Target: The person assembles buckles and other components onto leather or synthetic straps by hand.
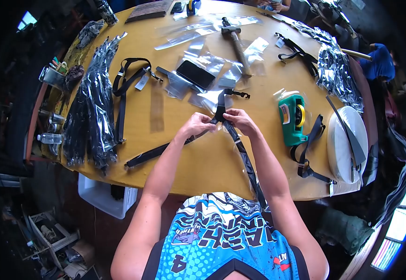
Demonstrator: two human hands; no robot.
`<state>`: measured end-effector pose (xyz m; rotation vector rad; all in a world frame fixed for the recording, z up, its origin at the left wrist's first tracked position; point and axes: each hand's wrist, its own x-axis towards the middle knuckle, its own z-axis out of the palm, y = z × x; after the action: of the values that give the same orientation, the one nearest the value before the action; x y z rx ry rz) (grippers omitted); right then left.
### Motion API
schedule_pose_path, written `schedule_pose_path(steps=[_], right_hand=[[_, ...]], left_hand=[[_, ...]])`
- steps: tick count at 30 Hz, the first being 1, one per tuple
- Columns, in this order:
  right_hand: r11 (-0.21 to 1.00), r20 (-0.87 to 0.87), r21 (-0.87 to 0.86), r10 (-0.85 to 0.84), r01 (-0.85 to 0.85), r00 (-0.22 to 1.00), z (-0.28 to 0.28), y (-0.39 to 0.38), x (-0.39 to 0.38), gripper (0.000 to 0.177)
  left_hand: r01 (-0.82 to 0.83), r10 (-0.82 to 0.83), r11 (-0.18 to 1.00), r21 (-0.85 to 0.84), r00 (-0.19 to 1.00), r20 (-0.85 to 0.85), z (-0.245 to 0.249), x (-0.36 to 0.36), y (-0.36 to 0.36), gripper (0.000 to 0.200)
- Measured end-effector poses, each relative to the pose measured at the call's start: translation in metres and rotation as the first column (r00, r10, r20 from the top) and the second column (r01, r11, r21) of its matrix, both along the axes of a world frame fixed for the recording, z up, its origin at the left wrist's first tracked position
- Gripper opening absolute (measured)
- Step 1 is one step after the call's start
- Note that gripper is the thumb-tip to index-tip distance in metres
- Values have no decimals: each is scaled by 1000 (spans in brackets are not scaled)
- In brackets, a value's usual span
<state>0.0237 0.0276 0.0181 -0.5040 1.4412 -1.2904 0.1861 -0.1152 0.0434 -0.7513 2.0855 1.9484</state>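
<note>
A black webbing strap (220, 111) lies across the table in front of me, with a dark clip (241, 94) at its far end. My left hand (199, 125) pinches it on the left side, just below the point where it divides. My right hand (240, 121) is closed on the strap opposite, fingers almost meeting the left ones. One tail runs down left in a clear plastic sleeve (149, 155); the other, also in shiny plastic, hangs towards my lap. Beyond my hands lie a black phone (196, 74) and clear plastic bags (214, 60).
A hammer (236, 44) lies beyond the phone. On the left are a heap of plastic-wrapped straps (93, 102) and a loose strap (122, 88). A green tape dispenser (290, 119) and a white round roll (345, 154) stand right. Another person's hands (276, 5) show at the far edge.
</note>
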Motion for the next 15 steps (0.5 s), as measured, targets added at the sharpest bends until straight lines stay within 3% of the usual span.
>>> schedule_pose_path(steps=[3, 5, 10, 13, 15], right_hand=[[1000, -18, 19, 3, -3, 1000, -1, 1, -1, 28], [998, -20, 42, 54, -53, 998, 2, 0, -2, 20], [998, -49, 24, 54, -53, 997, 7, 0, 4, 25], [996, -154, -10, 85, -88, 984, 12, 1, 8, 20], [981, -191, 81, 191, -178, 963, 24, 2, 8, 21]], left_hand=[[-62, 62, 998, 10, 998, 1, 4, 5, -2, 22], [-79, 79, 996, 37, 997, -12, 1, 6, -3, 23], [-152, 147, 983, -101, 988, -52, 14, 9, 1, 29], [-105, 88, 980, -169, 991, -104, 4, 6, 1, 30], [-131, 118, 976, -176, 990, -80, 16, 4, 9, 30]])
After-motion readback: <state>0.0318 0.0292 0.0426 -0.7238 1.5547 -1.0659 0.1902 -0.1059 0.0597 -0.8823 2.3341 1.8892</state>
